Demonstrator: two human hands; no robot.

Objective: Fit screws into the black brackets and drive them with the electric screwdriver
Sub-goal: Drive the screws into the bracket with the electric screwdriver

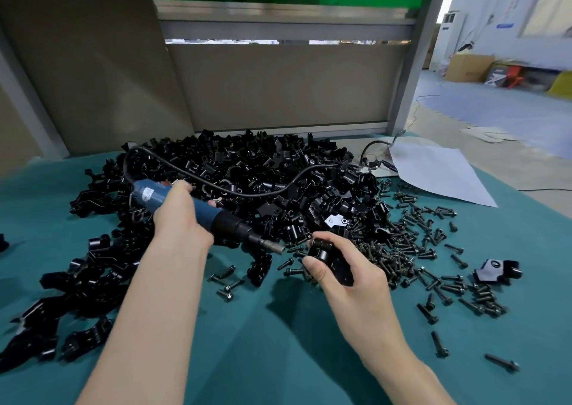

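Two hands work over your teal table (278, 358). Your left hand (179, 215) wraps around the blue body of the electric screwdriver (230, 224). Its metal tip slants down to the right and ends near the held bracket (325, 251), with a small gap between them. Your right hand (353, 273) grips that bracket between thumb and curled fingers, at the near edge of the scattered screws (418, 249). You cannot tell from here whether a screw already sits in it.

Behind both hands lies the big pile of black brackets (247, 169), spilling toward you along the left side. The screwdriver's black cable (263, 191) loops across the top of that pile. One lone bracket (498, 271) rests at the right, beyond the screws. A white sheet (439, 172) lies at the far right corner.
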